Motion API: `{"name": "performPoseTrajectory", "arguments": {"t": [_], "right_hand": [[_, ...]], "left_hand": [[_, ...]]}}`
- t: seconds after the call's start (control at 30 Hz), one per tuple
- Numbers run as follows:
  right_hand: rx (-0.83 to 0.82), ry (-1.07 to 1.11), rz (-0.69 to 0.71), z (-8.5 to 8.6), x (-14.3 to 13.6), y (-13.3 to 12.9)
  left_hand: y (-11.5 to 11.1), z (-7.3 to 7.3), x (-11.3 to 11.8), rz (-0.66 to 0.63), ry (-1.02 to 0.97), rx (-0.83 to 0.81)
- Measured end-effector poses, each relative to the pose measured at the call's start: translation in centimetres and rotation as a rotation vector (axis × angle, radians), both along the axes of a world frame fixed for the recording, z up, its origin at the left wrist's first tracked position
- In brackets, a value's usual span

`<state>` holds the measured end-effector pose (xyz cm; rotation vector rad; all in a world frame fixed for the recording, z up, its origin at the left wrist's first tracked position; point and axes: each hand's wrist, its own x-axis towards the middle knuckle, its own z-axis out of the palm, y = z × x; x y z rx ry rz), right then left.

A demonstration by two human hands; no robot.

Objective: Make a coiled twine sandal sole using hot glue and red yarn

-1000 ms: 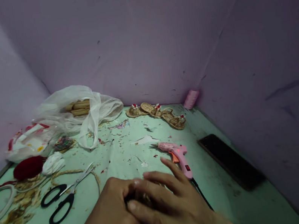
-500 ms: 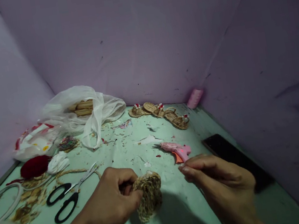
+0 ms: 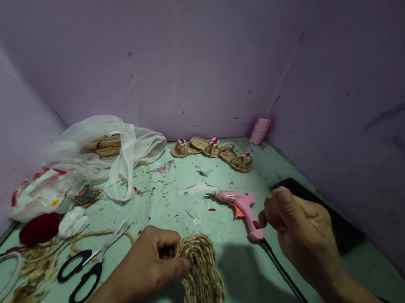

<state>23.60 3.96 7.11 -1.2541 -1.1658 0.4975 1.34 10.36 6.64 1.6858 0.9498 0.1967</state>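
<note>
Near the front edge of the surface, the left hand pinches a sole-shaped braided piece at its upper left. The right hand is curled beside the pink glue gun; whether it grips anything cannot be determined. Woven sandals lie along the far edge.

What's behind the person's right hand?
Behind the right hand is a flat black thing, probably a phone, on the green table. Its far end and part of its right side show; the hand covers some of the rest.
</note>
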Motion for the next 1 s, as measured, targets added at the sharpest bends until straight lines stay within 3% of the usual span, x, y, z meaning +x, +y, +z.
{"name": "performPoseTrajectory", "arguments": {"t": [0.17,0.43,0.5,0.57,0.63,0.7,0.73,0.83,0.9,1.0], "right_hand": [[-0.086,-0.156,0.066,0.9,0.1,0.6],[-0.265,0.142,0.028,-1.2,0.1,1.4],[-0.365,0.086,0.125,-1.6,-0.3,1.5],[-0.53,0.059,0.328,-2.1,-1.1,1.3],[-0.695,0.14,0.527,-2.6,-1.9,0.9],[-0.786,0.233,0.583,-2.8,-2.2,0.6],[-0.803,0.251,0.56,-2.7,-2.0,0.5],[-0.776,0.23,0.453,-1.7,-0.4,0.6],[-0.753,0.208,0.407,-0.6,0.6,0.8],[-0.838,0.086,0.551,1.1,1.0,0.4]], "left_hand": [[0.7,-2.3,0.4,-0.004,-0.063,-0.118],[0.2,-4.4,0.9,0.112,-0.186,-0.154],[-0.2,-4.6,1.4,0.151,-0.206,-0.174],[-0.4,-4.4,1.9,0.18,-0.233,-0.215],[-0.4,-3.6,2.0,0.188,-0.264,-0.258],[0.0,-1.7,1.3,0.174,-0.238,-0.194],[0.3,-0.5,0.6,0.176,-0.181,-0.07],[1.0,3.4,-2.7,0.074,0.211,0.4],[1.1,5.2,-4.9,0.021,0.455,0.51],[0.4,6.4,-6.8,-0.041,0.725,0.601]]}}
